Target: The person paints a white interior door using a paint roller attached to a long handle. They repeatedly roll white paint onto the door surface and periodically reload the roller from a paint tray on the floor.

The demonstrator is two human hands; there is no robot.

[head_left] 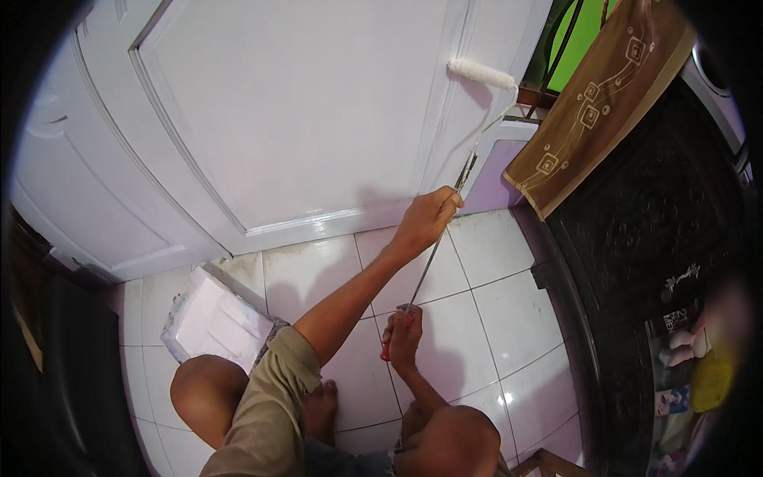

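Note:
My left hand (430, 219) is closed around the upper part of a long thin metal rod (427, 271). Lower down, my right hand (404, 335) grips the red handle (385, 352) at the rod's bottom end. Above my left hand the rod joins a paint-smeared shank and bent wire frame (492, 123). A white, fluffy paint roller (480, 73) sits on that frame, at the right side of a white panelled door (298, 113). Whether the roller touches the surface cannot be told. Left of my forearm, a paint tray (173, 334) on the floor holds white paint (223, 316), partly hidden by my knee.
White tiles (512, 298) cover the floor. A brown patterned cloth (572, 131) hangs right of the roller, beside a window opening with green behind. Dark carved furniture (632, 197) lines the right, with several small items near it. A black padded piece (83, 369) stands left.

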